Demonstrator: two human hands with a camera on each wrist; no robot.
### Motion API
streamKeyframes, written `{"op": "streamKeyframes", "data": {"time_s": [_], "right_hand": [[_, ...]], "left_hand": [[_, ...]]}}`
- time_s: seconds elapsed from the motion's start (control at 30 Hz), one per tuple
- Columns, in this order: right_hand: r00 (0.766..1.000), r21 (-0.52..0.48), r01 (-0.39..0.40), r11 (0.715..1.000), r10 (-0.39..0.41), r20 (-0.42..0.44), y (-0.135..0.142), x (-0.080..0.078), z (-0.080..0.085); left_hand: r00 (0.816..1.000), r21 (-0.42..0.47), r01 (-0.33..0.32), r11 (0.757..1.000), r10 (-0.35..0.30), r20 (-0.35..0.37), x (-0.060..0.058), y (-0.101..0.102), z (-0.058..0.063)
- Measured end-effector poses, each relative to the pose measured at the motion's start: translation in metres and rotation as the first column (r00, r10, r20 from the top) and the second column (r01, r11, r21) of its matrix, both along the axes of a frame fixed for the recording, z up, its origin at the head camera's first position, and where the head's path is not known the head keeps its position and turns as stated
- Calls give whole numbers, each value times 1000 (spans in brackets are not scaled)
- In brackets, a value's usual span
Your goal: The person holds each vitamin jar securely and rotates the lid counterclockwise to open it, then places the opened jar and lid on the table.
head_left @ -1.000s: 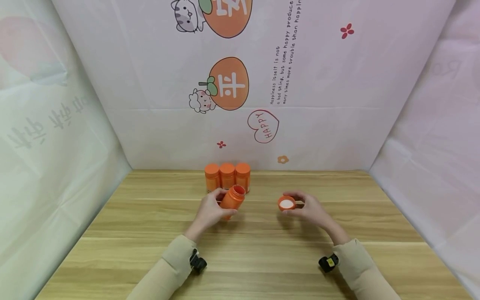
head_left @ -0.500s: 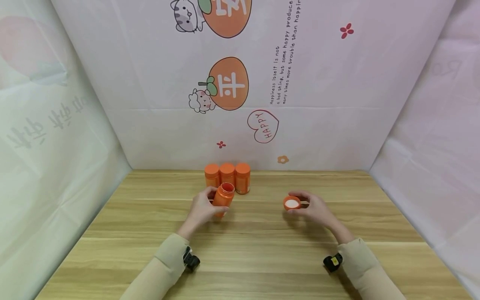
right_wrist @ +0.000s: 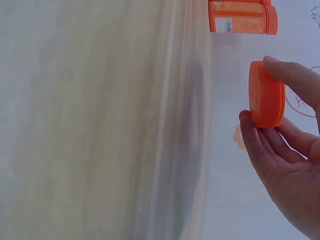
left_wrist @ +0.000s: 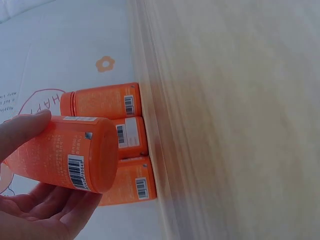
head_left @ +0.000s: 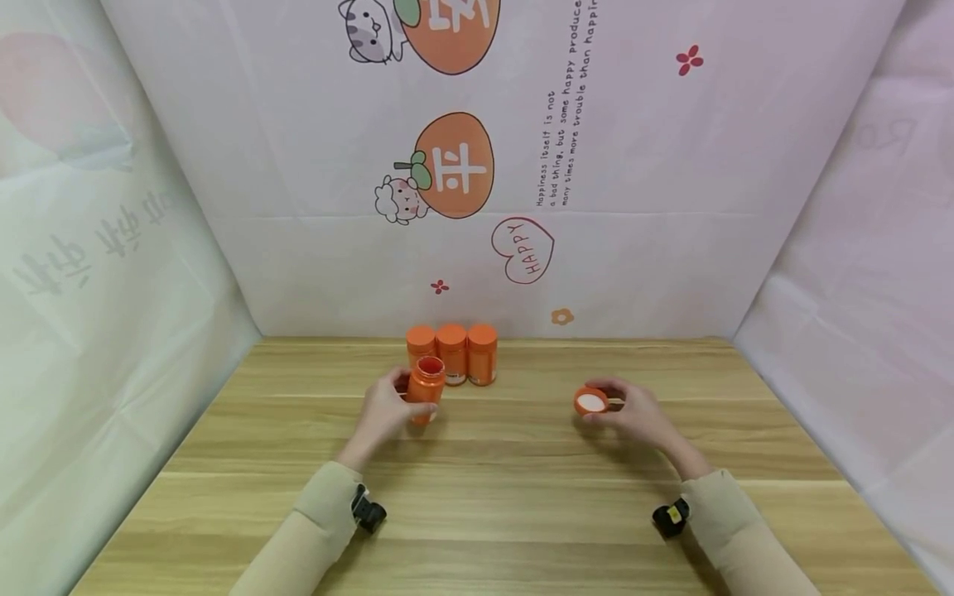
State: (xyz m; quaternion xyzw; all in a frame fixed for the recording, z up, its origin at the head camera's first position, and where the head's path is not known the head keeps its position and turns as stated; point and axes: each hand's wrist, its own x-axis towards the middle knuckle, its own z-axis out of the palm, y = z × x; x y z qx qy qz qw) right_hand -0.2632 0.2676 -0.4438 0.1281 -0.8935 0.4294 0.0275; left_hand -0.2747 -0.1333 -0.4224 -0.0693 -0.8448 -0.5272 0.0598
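Observation:
My left hand (head_left: 383, 410) grips an orange bottle (head_left: 426, 391) round its side, its uncapped mouth facing up and toward me in the head view. A barcode label and the flat base of this bottle show in the left wrist view. Between thumb and fingers, my right hand (head_left: 633, 414) pinches a round orange bottle cap (head_left: 591, 402) by its edge, the white inner face turned up. The right wrist view shows the outer top of the cap (right_wrist: 266, 95). A wide gap separates the two hands.
Three capped orange bottles (head_left: 482, 354) stand side by side at the back of the wooden table (head_left: 492, 497), near the printed white backdrop (head_left: 633, 207). The held bottle partly covers the leftmost one. White sheets hang on both sides.
The left hand has moved left with the open bottle, which now stands more upright. My right hand has shifted right with the cap, widening the distance between them.

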Motion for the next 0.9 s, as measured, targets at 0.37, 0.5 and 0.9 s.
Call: {"op": "streamKeyframes", "data": {"time_s": [0.37,0.5,0.9], "right_hand": [[999,3,24,1000,-24,43,10,-5,-1],[999,26,23,999,-24,36,13,-7,0],[999,63,31,998,-32,23,20,-14,-3]], "left_hand": [[999,-9,-35,999,35,33,-5,-13,-2],[999,-8,-41,999,41,35,-8,-17,-4],[998,-35,-50,998,51,44,-13,-30,-2]]}}
